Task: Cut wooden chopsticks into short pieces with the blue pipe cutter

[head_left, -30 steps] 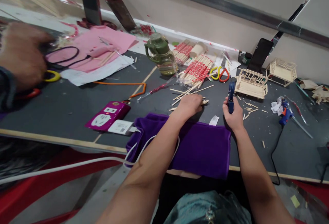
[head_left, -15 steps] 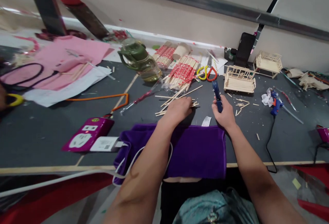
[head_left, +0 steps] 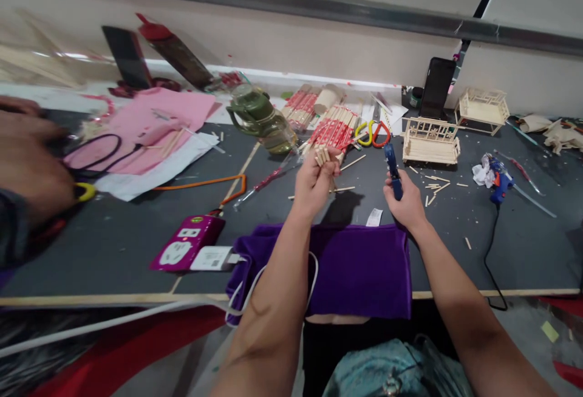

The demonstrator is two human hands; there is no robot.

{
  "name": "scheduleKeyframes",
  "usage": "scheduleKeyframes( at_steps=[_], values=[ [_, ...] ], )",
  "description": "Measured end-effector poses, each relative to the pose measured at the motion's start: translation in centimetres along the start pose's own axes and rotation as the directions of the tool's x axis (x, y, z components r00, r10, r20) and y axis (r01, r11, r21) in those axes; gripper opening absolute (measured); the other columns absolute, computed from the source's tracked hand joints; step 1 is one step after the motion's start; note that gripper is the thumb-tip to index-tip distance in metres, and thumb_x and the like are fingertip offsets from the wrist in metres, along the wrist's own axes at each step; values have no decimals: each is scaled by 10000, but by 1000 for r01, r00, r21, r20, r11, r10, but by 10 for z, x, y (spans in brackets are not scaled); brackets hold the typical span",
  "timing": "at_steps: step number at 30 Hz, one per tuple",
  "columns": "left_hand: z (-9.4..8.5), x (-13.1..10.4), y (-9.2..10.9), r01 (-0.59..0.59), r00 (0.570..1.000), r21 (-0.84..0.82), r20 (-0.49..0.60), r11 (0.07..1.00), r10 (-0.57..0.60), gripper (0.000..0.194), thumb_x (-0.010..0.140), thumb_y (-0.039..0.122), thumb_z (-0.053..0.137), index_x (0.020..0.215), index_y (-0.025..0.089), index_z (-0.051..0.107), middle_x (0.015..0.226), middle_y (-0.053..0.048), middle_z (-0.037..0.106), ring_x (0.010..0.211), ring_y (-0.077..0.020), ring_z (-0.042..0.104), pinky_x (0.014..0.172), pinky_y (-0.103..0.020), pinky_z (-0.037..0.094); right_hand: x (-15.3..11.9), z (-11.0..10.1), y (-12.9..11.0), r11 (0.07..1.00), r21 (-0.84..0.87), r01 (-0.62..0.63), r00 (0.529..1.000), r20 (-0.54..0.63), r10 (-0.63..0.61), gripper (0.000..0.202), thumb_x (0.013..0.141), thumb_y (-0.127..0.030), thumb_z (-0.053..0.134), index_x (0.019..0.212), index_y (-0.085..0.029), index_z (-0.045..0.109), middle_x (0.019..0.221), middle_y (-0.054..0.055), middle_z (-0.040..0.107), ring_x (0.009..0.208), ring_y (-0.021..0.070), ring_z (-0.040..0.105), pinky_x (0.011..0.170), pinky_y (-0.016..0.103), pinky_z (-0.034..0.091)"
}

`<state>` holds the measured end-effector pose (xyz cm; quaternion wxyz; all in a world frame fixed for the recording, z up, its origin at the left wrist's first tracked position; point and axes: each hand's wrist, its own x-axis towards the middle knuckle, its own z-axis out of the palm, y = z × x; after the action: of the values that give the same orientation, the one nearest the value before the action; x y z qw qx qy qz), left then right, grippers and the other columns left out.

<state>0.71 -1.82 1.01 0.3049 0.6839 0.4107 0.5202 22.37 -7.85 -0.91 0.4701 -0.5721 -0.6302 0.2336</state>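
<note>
Lifted clear of the desk since half a second ago, one bundle of short wooden sticks is now up in the left hand, beyond the purple cloth; its fingers are curled tight round the bundle, too bunched to count. Near the cloth's far right corner, the right hand is wrapped round one blue tool. Farther beyond the cloth are two red-banded stick packs, one green-lidded jug and one pair of scissors. Right of the cloth: two miniature wooden benches, one glue gun. Left of it: one magenta power block.
</note>
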Motion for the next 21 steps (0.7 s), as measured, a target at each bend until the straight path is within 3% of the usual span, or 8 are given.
scheduleKeyframes(
  at_steps=[2, 5, 11, 13, 15, 17, 19, 21],
  values=[
    [7, 0, 1, -5, 998, -176, -67, 984, -7, 341, 948, 550, 514, 1057, 229, 550, 805, -9, 557, 745, -169, 583, 753, -316, 513, 0, 0, 0, 1000, 2, -1, 1000, 8, 1, 286, 850, -310, 554, 1121, -221, 577, 966, 80, 710, 924, 249, 685, 850, 396, 546],
    [19, -1, -5, 49, 997, -299, -40, 953, -63, 369, 875, 569, 634, 984, 224, 558, 822, -8, 564, 774, -167, 596, 822, -353, 543, 0, 0, 0, 1000, 5, 1, 1000, 18, -1, 300, 858, -319, 545, 1136, -212, 575, 970, 85, 707, 907, 247, 683, 837, 393, 544],
    [27, -2, -11, 116, 993, -265, 18, 957, -115, 365, 910, 582, 571, 965, 224, 530, 776, -9, 574, 724, -163, 586, 804, -361, 554, 0, -1, 0, 1000, -2, 3, 1000, 11, -3, 296, 857, -314, 550, 1136, -218, 578, 955, 78, 707, 888, 243, 680, 824, 391, 542],
    [19, -2, -4, 79, 997, -151, -7, 985, -81, 338, 953, 555, 496, 981, 220, 532, 769, -14, 570, 689, -160, 564, 726, -321, 526, -1, -1, 0, 1000, -8, 3, 1000, 14, -3, 296, 856, -317, 553, 1135, -221, 580, 964, 79, 710, 895, 247, 682, 833, 397, 539],
    [6, -4, 9, 28, 1000, 75, 0, 997, -28, 320, 985, 506, 435, 989, 210, 557, 786, -25, 582, 686, -160, 542, 683, -295, 475, -1, -2, 0, 1000, -14, 3, 1000, 17, -3, 296, 856, -321, 551, 1134, -220, 581, 969, 82, 712, 902, 252, 684, 842, 404, 536],
    [-6, -5, 22, -2, 992, 368, 118, 930, -45, 286, 984, 441, 448, 939, 200, 595, 811, -36, 615, 735, -171, 555, 712, -291, 442, -1, -2, -1, 1000, -18, 7, 1000, 19, -7, 298, 856, -321, 550, 1135, -221, 581, 973, 85, 713, 912, 256, 686, 853, 409, 533],
    [-15, -7, 31, -34, 929, 551, 325, 834, -178, 253, 935, 418, 536, 839, 194, 604, 776, -33, 632, 732, -178, 567, 674, -277, 402, -1, -2, -2, 1000, -16, 12, 1000, 18, -11, 300, 853, -318, 555, 1136, -224, 580, 981, 85, 715, 921, 255, 688, 859, 407, 533],
    [-17, -8, 31, -78, 809, 667, 477, 741, -344, 210, 848, 396, 647, 791, 196, 621, 757, -34, 656, 720, -191, 589, 628, -272, 366, -1, -1, -3, 1000, -14, 16, 1000, 16, -16, 296, 849, -313, 557, 1132, -226, 578, 988, 86, 717, 929, 253, 689, 866, 405, 533]
  ],
)
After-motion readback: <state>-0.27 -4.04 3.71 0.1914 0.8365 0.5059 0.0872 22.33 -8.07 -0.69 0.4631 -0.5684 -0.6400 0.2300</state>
